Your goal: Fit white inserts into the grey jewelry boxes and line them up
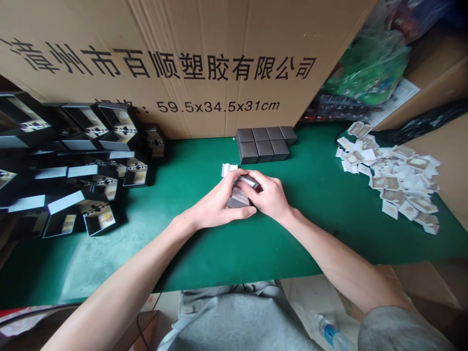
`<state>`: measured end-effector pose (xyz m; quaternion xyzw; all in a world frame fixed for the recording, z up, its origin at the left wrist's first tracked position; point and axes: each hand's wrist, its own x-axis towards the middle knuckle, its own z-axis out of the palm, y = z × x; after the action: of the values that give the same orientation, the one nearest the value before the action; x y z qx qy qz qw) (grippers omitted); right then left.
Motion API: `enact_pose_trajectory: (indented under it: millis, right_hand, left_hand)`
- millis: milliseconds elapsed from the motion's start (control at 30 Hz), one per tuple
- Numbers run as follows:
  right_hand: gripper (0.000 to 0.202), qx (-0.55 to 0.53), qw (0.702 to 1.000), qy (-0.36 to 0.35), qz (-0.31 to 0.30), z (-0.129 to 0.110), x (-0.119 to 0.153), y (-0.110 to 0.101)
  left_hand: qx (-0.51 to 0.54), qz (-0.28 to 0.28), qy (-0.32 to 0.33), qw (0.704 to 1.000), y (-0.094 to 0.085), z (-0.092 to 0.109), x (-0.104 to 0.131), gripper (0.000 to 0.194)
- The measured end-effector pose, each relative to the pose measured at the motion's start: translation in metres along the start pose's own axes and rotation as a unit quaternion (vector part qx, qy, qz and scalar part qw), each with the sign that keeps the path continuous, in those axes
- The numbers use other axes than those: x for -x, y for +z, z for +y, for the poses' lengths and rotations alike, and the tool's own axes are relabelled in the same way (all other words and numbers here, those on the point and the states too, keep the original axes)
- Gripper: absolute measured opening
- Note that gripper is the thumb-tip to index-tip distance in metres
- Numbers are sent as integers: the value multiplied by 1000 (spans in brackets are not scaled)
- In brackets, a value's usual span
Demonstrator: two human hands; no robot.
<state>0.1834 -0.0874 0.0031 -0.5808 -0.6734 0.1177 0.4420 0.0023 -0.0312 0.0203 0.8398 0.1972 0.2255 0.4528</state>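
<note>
Over the middle of the green table, my left hand [224, 201] wraps round a small dark box [238, 202] with a pale inside. My right hand [271, 196] grips the same box from the other side, its thumb pressed on the white lining. The box's lid seems to stand open, though my fingers cover much of it. Just beyond my left fingers lies a white insert [229, 168]. Farther back, several closed dark boxes [263, 145] sit side by side in two rows.
Open dark boxes [106, 214] crowd the left of the green table [204, 258]. A loose heap of white inserts [398, 175] covers the right side. A large cardboard carton [204, 29] stands along the back. Below the table edge, a plastic bottle [331, 334] lies at the right.
</note>
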Motion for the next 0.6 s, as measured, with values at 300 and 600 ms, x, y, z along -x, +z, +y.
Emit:
enact_pose_trajectory:
  millis: [300,600]
  right_hand:
    - [17,-2,1000,4,-9,2,1,0]
    - [16,0,1000,5,3,-2,0,0]
  left_hand:
    - [-10,4,8,1000,1,-2,0,77]
    - [-2,12,4,1000,2,-2,0,78]
